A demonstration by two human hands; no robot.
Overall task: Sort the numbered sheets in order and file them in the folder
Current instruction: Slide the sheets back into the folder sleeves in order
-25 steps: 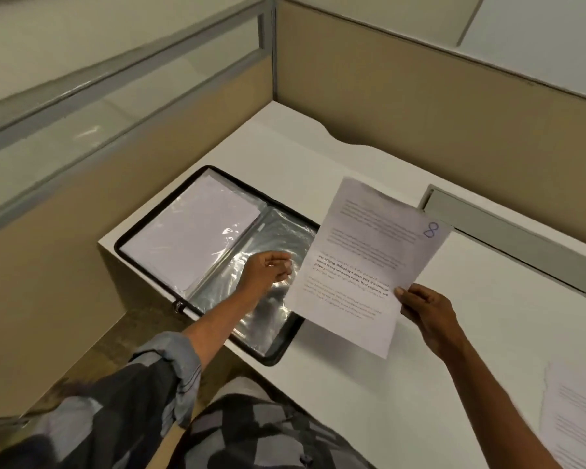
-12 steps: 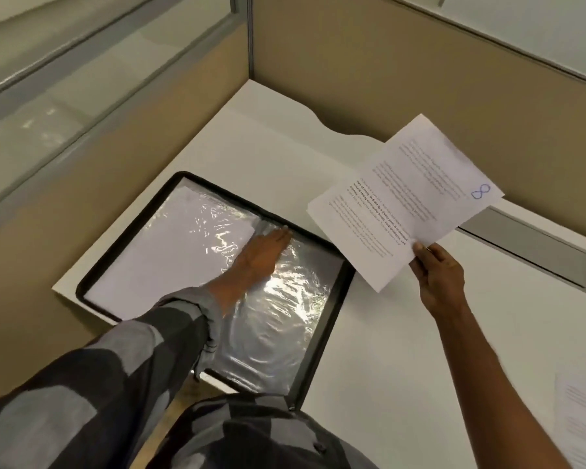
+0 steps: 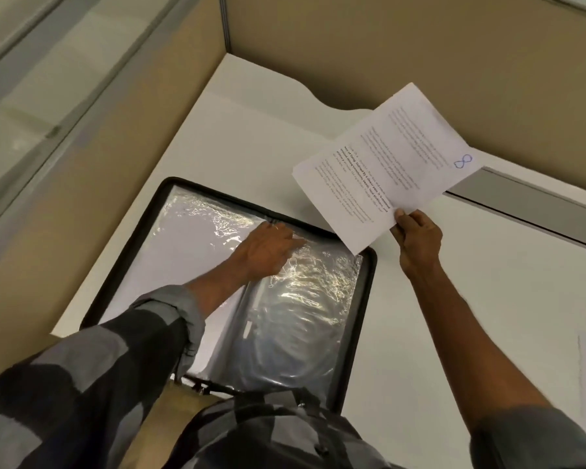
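Pinches sheet [image 3: 386,164] 8 in right hand [image 3: 416,238], up at far right. Lays left hand [image 3: 268,250] flat on open folder [image 3: 365,299], near left.

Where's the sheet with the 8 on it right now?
In the head view, the sheet marked 8 is held up in the right hand, right of centre, above the white desk, just past the open folder's far right corner.

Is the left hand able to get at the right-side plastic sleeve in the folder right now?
Probably yes. The left hand rests on the plastic sleeve near the spine of the folder, nothing covers it, and the right hand holds the sheet marked 8 off to the right.
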